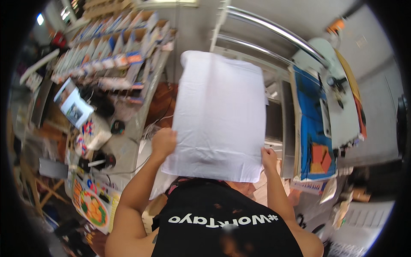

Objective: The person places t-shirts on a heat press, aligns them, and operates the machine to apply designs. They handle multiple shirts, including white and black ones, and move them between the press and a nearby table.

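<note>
Plainly, the white cloth (220,115) lies straight ahead of me, between my two hands, its long axis running away from my body. My left hand (163,143) has its fingers curled closed on the left edge; my right hand (269,159) holds the right edge in a narrow pinch. How far the fingers reach round behind the fabric, I cannot tell.

Both grips sit on the near part of the long sides, my right a little closer to my body than my left. The near hem falls just in front of my black shirt (214,210), while the far end is well apart from either hand. The fabric looks fairly flat, with light creases toward me; whatever may be beneath it is hidden.

Off to my left stands a cluttered desk (125,149); beyond the cloth's far right corner run shiny metal rails (274,28), and farther right is a blue panel (305,137).
</note>
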Demonstrator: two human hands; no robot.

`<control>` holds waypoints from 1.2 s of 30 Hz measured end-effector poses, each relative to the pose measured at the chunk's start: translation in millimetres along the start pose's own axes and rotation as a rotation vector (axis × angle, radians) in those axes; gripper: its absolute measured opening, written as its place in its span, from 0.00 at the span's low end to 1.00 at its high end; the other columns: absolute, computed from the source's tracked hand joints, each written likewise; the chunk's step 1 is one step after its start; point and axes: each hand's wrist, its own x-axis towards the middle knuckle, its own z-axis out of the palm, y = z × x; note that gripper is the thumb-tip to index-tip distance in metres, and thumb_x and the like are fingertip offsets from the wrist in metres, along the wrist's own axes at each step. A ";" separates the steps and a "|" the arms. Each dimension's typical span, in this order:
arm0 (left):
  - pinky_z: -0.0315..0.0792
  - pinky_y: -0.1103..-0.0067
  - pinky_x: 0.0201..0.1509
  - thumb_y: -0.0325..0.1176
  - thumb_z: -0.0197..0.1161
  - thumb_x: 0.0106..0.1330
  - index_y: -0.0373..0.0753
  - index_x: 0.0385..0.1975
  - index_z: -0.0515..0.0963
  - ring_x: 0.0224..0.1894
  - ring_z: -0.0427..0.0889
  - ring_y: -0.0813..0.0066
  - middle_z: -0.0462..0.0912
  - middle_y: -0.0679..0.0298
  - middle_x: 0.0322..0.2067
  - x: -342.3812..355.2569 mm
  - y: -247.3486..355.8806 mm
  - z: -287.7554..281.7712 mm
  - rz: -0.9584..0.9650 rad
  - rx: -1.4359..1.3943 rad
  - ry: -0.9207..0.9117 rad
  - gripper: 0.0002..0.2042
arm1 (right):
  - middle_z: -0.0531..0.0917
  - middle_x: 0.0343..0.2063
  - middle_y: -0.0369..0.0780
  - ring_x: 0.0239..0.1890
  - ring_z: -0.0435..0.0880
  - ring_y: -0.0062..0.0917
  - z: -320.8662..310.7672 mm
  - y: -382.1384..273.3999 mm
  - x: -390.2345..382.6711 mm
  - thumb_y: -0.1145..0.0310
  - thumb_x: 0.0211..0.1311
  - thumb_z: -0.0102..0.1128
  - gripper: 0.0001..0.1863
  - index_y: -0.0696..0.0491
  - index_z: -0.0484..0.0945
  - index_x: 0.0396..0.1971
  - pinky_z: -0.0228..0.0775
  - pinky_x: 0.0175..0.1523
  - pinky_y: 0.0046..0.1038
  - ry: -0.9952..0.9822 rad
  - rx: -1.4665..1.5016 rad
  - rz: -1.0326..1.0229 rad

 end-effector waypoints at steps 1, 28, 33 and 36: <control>0.75 0.63 0.41 0.43 0.59 0.68 0.33 0.28 0.81 0.34 0.83 0.56 0.83 0.55 0.31 10.1 -28.5 24.4 -0.070 -0.291 0.014 0.17 | 0.86 0.42 0.45 0.45 0.84 0.30 11.6 5.3 2.9 0.51 0.69 0.56 0.23 0.59 0.83 0.41 0.74 0.50 0.37 -0.018 0.225 0.069; 0.76 0.82 0.44 0.25 0.61 0.69 0.35 0.41 0.74 0.34 0.79 0.79 0.82 0.64 0.38 -64.6 -86.8 8.0 -0.431 -1.513 -0.254 0.05 | 0.84 0.44 0.44 0.47 0.84 0.33 -27.0 53.0 -34.3 0.58 0.71 0.57 0.18 0.59 0.77 0.47 0.76 0.56 0.37 -0.357 1.192 0.268; 0.75 0.82 0.47 0.28 0.60 0.71 0.33 0.46 0.75 0.36 0.79 0.81 0.82 0.66 0.37 -69.9 -110.0 9.9 -0.450 -1.397 -0.380 0.08 | 0.84 0.45 0.42 0.47 0.83 0.34 -31.5 61.0 -37.6 0.60 0.70 0.58 0.17 0.58 0.78 0.48 0.76 0.56 0.37 -0.403 1.099 0.298; 0.76 0.79 0.48 0.32 0.59 0.72 0.31 0.50 0.75 0.38 0.80 0.79 0.82 0.65 0.38 -72.5 -152.7 35.0 -0.446 -1.504 -0.448 0.13 | 0.85 0.44 0.41 0.48 0.83 0.32 -21.1 39.3 -25.9 0.60 0.70 0.58 0.18 0.58 0.78 0.50 0.76 0.56 0.35 -0.382 1.117 0.479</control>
